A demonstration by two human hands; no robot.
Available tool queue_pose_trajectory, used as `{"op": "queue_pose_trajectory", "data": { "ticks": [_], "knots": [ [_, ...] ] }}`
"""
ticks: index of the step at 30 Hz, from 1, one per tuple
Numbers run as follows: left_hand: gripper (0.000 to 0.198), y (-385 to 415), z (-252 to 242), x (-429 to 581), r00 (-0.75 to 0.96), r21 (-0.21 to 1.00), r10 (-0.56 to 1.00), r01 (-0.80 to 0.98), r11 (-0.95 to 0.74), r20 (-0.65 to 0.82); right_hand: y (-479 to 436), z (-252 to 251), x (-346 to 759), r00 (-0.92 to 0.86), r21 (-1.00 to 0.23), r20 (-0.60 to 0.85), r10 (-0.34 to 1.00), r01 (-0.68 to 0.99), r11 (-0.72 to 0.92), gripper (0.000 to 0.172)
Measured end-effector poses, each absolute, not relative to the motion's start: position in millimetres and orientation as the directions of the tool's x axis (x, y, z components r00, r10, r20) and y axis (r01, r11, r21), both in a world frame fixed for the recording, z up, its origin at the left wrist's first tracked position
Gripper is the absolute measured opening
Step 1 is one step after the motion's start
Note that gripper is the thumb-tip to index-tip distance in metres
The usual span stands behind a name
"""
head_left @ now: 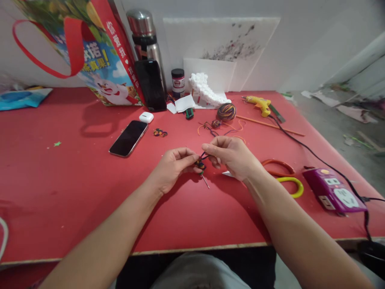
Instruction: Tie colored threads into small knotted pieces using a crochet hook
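My left hand [177, 166] pinches a small multicoloured crocheted piece [199, 163] between thumb and fingers, above the red table. A thin metal rod [205, 181] with green at its upper end sticks out below the piece; its other end is hidden by the fingers. My right hand [230, 154] is closed on a dark strand of yarn [205, 155] that runs to the piece. Behind the hands lies a multicoloured yarn ball [226, 112] with loose orange and dark strands. Scissors with orange and yellow handles [293, 186] lie partly under my right hand and forearm.
A purple power strip [335, 190] and a yellow glue gun [259, 104] with its cord are at the right. A phone [129, 138], white earbud case [146, 117] and another small crocheted piece [160, 132] lie left of centre. A bag [111, 68] and steel flask [142, 28] stand behind.
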State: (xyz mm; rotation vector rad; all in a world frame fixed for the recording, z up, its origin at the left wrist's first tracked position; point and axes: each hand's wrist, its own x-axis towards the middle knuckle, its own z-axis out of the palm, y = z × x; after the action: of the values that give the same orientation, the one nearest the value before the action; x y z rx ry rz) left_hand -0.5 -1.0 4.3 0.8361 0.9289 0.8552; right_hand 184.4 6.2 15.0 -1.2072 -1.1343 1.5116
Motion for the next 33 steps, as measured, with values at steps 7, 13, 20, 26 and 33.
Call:
{"op": "queue_pose_trajectory", "data": {
  "ticks": [7, 13, 20, 26, 33],
  "knots": [
    [0.037, -1.1, 2.8, 0.8, 0.368, 0.873, 0.878, -0.258, 0.414, -0.307, 6.4, 13.9, 182.2, -0.168, -0.967, -0.219, 0.961, -0.097, -0.237, 0.055],
    [0.038, 0.5, -4.1, -2.4, 0.370, 0.898, 0.881, -0.207, 0.388, -0.295, 7.0, 17.4, 186.2, -0.352, -0.885, -0.307, 0.884, -0.237, -0.402, 0.053],
    [0.031, -0.1, -4.6, -2.7, 0.444, 0.925, 0.853, -0.122, 0.360, -0.274, 6.3, 16.5, 186.6, -0.378, -0.873, -0.273, 0.885, -0.289, -0.392, 0.050],
    [0.028, -0.7, -2.9, -0.3, 0.434, 0.884, 0.848, -0.202, 0.421, -0.304, 8.6, 12.2, 187.0, -0.345, -0.898, -0.261, 0.902, -0.257, -0.358, 0.050],
    [0.032, 0.6, 1.4, 0.4, 0.419, 0.836, 0.840, -0.270, 0.477, -0.344, 9.8, 10.5, 189.8, -0.332, -0.895, -0.279, 0.901, -0.251, -0.370, 0.048]
  ]
}}
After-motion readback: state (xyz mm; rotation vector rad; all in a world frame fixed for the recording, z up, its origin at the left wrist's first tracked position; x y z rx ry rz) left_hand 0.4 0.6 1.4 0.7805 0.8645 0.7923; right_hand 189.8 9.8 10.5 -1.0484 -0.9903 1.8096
